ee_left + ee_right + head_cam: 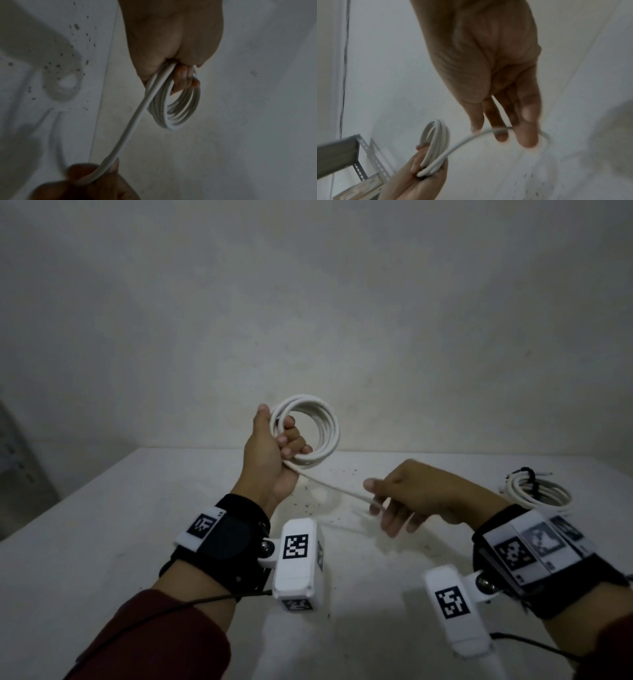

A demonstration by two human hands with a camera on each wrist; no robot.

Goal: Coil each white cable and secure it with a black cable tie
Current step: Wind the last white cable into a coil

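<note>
My left hand (279,446) grips a coil of white cable (322,428), raised above the table with several loops standing upright. In the left wrist view the coil (178,108) hangs from my curled fingers (185,79). A loose strand (329,486) runs from the coil down to my right hand (387,501), which pinches it between thumb and fingers. The right wrist view shows the strand (467,140) passing under my fingertips (527,138), and the coil (436,146) in the left hand below. A finished white coil (537,491) with black ties (529,477) lies at the far right.
The white table (120,542) has dark specks (318,498) near its middle and ends at a plain wall behind. A grey perforated metal shelf frame (359,155) stands to the left, seen in the right wrist view. Wrist camera units (299,563) sit on both forearms.
</note>
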